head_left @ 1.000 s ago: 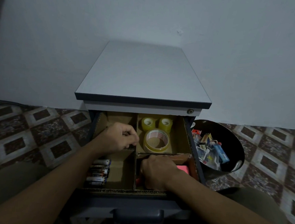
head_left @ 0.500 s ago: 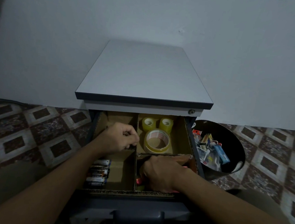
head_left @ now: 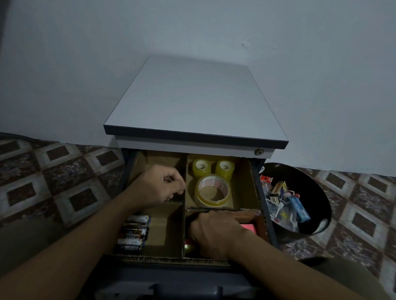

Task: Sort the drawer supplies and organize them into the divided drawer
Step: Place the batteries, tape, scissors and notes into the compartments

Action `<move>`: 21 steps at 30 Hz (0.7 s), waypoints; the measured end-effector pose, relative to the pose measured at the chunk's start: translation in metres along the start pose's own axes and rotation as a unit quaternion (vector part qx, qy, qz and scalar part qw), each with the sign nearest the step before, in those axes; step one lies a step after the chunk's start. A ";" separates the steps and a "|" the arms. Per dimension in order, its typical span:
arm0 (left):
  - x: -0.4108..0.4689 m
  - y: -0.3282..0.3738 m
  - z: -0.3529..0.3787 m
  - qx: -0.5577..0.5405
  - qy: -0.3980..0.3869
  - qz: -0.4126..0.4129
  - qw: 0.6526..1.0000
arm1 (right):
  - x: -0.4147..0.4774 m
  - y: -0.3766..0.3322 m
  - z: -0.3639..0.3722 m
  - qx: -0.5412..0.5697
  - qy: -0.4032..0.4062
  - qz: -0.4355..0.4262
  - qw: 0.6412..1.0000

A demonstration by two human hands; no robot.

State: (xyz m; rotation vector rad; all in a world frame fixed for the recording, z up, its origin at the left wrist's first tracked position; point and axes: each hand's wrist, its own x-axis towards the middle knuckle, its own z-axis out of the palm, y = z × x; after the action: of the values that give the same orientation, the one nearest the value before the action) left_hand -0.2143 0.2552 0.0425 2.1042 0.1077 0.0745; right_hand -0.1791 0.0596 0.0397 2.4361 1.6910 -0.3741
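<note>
The open drawer (head_left: 174, 259) is split by a cardboard divider (head_left: 183, 231) into several compartments. My left hand (head_left: 158, 184) sits in the back-left compartment, fingers curled with the tips pinching the divider's top edge. My right hand (head_left: 214, 234) is knuckles-up in the front-right compartment; its curled fingers hide whatever lies under them. A pink sticky pad (head_left: 249, 227) shows beside it and a small red item (head_left: 188, 247) peeks out at its left. Batteries (head_left: 134, 232) lie in the front-left compartment. A large tape roll (head_left: 208, 201) and two small rolls (head_left: 201, 168) occupy the back-right one.
A black bowl (head_left: 319, 195) on the tiled floor right of the cabinet holds several loose supplies (head_left: 285, 204), among them a blue box. The cabinet's grey top (head_left: 196, 102) overhangs the drawer's back. A white wall stands behind. My knees flank the drawer front.
My right hand shifted slightly inside the front-right compartment, covering the pink pad half a second ago and uncovering it now. My left hand has stayed at the divider.
</note>
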 end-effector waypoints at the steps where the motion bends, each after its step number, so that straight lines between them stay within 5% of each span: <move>1: 0.000 -0.001 0.000 -0.001 -0.001 0.000 1.000 | 0.000 0.000 0.000 0.003 0.003 0.000 1.000; 13: -0.003 0.004 0.004 0.017 0.011 -0.003 1.000 | -0.003 0.005 0.000 0.067 0.010 0.007 0.998; 21: -0.007 0.009 0.009 0.036 0.026 0.011 0.999 | -0.016 0.009 -0.010 0.239 0.026 0.070 0.968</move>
State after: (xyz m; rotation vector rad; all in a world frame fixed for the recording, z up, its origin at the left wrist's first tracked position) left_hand -0.2200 0.2417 0.0456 2.1759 0.1194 0.1411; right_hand -0.1747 0.0452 0.0540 2.9008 1.5791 -0.7833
